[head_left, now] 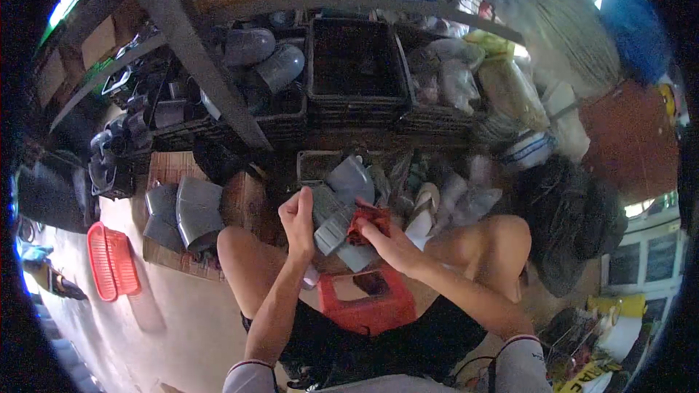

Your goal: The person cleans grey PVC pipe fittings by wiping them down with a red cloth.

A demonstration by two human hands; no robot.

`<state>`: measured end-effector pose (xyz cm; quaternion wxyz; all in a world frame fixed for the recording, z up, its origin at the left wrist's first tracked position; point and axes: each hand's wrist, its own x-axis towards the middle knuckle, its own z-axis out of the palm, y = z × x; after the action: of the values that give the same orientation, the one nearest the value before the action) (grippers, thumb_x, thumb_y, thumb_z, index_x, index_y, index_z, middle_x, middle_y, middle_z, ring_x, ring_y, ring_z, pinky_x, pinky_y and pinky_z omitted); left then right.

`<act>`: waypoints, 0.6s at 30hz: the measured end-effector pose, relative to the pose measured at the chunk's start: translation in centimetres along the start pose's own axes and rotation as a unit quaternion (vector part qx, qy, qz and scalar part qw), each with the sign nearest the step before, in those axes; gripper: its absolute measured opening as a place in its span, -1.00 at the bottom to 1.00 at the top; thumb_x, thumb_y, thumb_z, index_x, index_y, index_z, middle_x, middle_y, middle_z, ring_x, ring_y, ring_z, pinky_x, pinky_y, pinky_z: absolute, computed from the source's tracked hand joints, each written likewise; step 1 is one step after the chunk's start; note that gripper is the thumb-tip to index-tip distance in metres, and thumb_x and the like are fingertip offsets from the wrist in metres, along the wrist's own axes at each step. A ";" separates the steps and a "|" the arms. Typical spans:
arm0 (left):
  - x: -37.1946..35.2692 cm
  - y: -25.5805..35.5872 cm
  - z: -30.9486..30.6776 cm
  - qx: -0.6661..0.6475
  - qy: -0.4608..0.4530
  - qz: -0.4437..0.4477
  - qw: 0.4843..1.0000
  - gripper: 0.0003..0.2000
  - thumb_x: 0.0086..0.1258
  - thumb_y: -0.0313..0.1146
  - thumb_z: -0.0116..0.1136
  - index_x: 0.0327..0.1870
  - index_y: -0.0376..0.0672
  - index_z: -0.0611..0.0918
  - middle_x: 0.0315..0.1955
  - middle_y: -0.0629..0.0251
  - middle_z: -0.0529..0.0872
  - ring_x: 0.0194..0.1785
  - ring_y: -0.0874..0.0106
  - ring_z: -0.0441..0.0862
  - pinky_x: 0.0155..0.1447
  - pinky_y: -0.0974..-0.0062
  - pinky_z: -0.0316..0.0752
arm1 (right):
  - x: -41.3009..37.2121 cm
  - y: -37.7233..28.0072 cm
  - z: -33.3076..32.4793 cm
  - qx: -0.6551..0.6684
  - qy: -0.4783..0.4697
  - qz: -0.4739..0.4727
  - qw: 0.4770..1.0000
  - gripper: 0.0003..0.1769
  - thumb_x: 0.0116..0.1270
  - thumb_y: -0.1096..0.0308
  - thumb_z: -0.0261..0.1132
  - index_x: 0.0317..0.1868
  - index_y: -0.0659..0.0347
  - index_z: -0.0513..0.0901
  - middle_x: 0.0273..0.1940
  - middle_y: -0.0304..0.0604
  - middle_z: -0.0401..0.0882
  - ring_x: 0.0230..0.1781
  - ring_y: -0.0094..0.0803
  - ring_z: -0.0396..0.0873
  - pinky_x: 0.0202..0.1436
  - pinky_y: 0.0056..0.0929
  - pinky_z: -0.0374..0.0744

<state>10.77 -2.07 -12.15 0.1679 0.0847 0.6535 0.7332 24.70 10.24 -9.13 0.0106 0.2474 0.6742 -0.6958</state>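
My right hand (pixel 382 241) is closed on a crumpled red cloth (pixel 366 224) in front of my lap. My left hand (pixel 297 217) is raised beside it, fingers curled in and thumb upward; whatever is inside the fist, if anything, is hidden. Between and just below the hands lies a grey pipe fitting (pixel 331 234) with a ribbed collar. Behind it a larger grey elbow pipe (pixel 352 178) rests at the edge of a low crate. Under my hands, between my legs, stands a red plastic stool (pixel 329 307) with an opening in its top.
Dark crates (pixel 357 97) line the back, some holding grey pipe elbows (pixel 280 68) and bagged parts (pixel 459 84). More grey elbows (pixel 198 211) lie on cardboard at left, near a red basket (pixel 114 262). A metal post (pixel 189 44) slants across the upper left.
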 end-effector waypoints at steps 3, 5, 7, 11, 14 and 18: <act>-0.1 -0.1 -0.5 -0.014 -0.020 0.054 0.998 -0.58 0.55 -0.19 0.04 -0.59 -0.10 0.30 -0.60 0.66 0.27 -0.46 0.72 0.11 -0.41 0.57 0.00 | 1.8 1.1 -0.7 0.130 0.018 0.132 0.983 -0.56 0.55 0.05 0.02 0.24 0.15 0.48 0.12 -0.25 0.51 0.01 -0.36 0.56 0.19 -0.50 0.45; 0.6 -0.1 -0.4 -0.058 0.022 0.050 0.997 -0.58 0.55 -0.19 0.03 -0.60 -0.08 0.30 -0.60 0.66 0.26 -0.47 0.72 0.10 -0.42 0.57 -0.01 | 2.1 -1.4 -0.3 0.283 0.025 0.244 0.927 -0.54 0.54 -0.04 0.00 0.19 0.10 0.51 0.07 -0.28 0.54 -0.01 -0.36 0.56 0.14 -0.46 0.48; 1.6 -0.8 -0.6 -0.130 0.053 0.025 0.990 -0.58 0.55 -0.16 0.03 -0.61 -0.10 0.36 -0.62 0.64 0.33 -0.52 0.74 0.17 -0.45 0.58 0.06 | 2.0 -4.0 0.2 0.282 0.030 0.326 0.902 -0.35 0.46 -0.29 -0.05 0.28 0.00 0.45 0.20 -0.17 0.51 0.30 -0.28 0.40 0.20 -0.06 0.56; 3.4 -1.6 -1.4 -0.197 0.055 -0.022 0.979 -0.63 0.45 0.01 0.07 -0.32 -0.15 0.61 -0.47 0.40 0.59 -0.42 0.50 0.57 -0.25 0.47 0.51 | 2.7 -5.3 -1.2 0.235 0.018 0.206 0.950 -0.19 0.44 -0.41 -0.25 0.34 0.05 0.40 0.28 -0.12 0.45 0.33 -0.15 0.36 0.21 -0.05 0.51; 3.4 0.4 -0.3 -0.281 0.098 -0.069 0.952 -0.62 0.48 -0.06 0.09 -0.47 -0.17 0.57 -0.57 0.41 0.57 -0.53 0.59 0.51 -0.41 0.54 0.45 | 5.6 -0.2 -6.1 -0.193 0.244 0.033 0.950 -0.19 0.44 -0.39 -0.15 0.32 0.12 0.43 0.27 -0.12 0.48 0.27 -0.28 0.45 0.24 -0.08 0.49; 3.8 -0.2 -0.1 -0.343 0.057 -0.122 0.930 -0.63 0.46 -0.04 0.08 -0.33 -0.23 0.61 -0.47 0.29 0.65 -0.42 0.43 0.65 -0.27 0.43 0.60 | 4.8 -2.4 -8.3 -0.023 0.207 0.057 0.976 -0.19 0.44 -0.37 -0.13 0.35 0.15 0.40 0.26 -0.09 0.48 0.26 -0.21 0.48 0.27 -0.01 0.46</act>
<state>7.24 -0.84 -12.74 0.2377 -0.1002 0.3760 0.8900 22.40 19.79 -8.37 -0.0835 0.4240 0.6622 -0.6122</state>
